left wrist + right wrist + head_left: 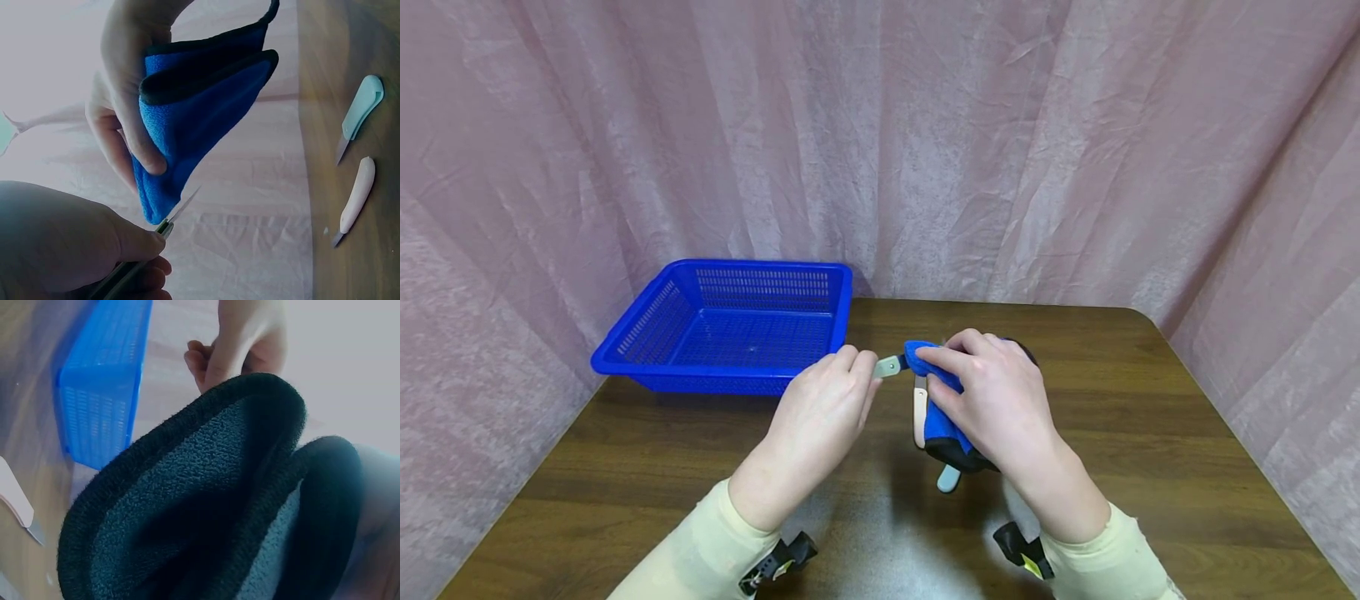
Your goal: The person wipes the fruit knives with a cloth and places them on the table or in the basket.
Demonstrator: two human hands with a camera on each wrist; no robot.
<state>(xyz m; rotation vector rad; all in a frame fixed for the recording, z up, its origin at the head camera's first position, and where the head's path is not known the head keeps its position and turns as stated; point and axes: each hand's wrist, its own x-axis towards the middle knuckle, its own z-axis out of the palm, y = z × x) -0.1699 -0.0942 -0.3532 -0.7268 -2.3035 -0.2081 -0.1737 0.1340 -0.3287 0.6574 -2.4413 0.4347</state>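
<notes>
My left hand (823,408) grips a small knife (887,367) by its pale green handle. Its thin blade (186,204) points toward the blue cloth (187,131), which has black edging and hangs folded from the fingers of my right hand (996,400). Blade and cloth corner lie close together; whether they touch I cannot tell. On the table below are a pink-handled knife (358,194) and a light blue-handled knife (364,106), both with blades exposed. In the right wrist view the cloth (175,500) hides the held knife, while part of the left hand (250,347) shows behind.
A blue plastic basket (700,368) with slotted sides stands at the table's back left. The brown wooden table (1150,433) ends at a pink curtain (925,150) behind, with more curtain along both sides.
</notes>
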